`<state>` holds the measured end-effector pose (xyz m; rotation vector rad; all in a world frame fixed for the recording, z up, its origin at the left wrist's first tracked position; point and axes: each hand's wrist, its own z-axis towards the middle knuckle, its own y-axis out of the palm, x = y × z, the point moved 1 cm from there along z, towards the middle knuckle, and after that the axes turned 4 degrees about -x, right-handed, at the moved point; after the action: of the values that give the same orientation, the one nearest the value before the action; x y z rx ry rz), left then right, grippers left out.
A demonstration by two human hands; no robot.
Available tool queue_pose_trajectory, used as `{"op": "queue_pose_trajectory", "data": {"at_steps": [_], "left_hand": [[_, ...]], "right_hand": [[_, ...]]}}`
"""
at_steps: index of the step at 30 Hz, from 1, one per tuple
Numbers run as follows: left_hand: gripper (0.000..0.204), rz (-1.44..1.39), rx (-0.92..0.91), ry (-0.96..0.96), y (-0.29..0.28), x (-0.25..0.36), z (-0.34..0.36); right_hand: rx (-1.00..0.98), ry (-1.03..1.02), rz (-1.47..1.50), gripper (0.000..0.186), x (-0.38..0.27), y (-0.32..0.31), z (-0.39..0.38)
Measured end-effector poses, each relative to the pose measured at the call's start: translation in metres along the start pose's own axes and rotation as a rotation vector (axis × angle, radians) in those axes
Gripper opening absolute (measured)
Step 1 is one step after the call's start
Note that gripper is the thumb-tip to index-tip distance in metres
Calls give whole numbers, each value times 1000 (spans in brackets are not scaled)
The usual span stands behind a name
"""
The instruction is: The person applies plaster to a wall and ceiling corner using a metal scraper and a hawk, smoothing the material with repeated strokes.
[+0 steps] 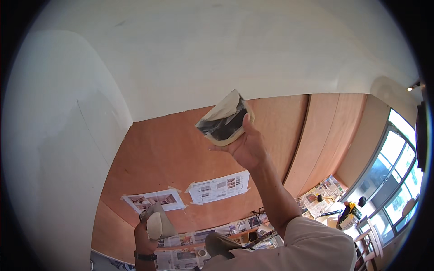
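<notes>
My right hand (246, 147) is raised in the middle of the view, gripping a flat spreader (228, 124) with a dark face and cream filler smeared over it and along its edges. Above it is the pale, smoothed ceiling (253, 49). My left hand (147, 228), low at the left, is closed on a grey scraper (165, 226) with a thick lump of cream filler (155, 226) on it. Behind that hand, two printed sheets (219, 186) are taped to a wooden panel (176, 149).
A pale curved wall (58, 149) rises at the left. Newspapers (181, 259) cover surfaces below, with a cup (202, 253). At the right are a bright framed window (391, 162), a yellow-and-black power tool (349, 214) and wooden chair slats (368, 244).
</notes>
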<state>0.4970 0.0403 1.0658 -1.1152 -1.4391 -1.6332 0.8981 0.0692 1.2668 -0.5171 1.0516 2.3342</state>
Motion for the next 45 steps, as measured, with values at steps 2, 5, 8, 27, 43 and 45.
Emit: {"op": "queue_pose_trajectory", "data": {"at_steps": [2,5,8,27,43,45], "left_hand": [[36,200,3,86,2,-3,-5],[36,-331,69,-80,14,-2,-11],[38,126,19,86,8,-14,-19],[37,431,-80,237,28,-50,1],[35,-522,-48,-345,102,-24,32],[35,-508,-18,-333,107,-19,25]], "right_hand": [[-4,21,42,69,5,-4,0],[18,32,133,69,17,-10,-10],[-10,49,267,70,28,-9,-29],[56,177,558,84,50,-58,-75],[103,332,646,115,65,-80,-97],[74,409,716,119,60,-71,-94]]}}
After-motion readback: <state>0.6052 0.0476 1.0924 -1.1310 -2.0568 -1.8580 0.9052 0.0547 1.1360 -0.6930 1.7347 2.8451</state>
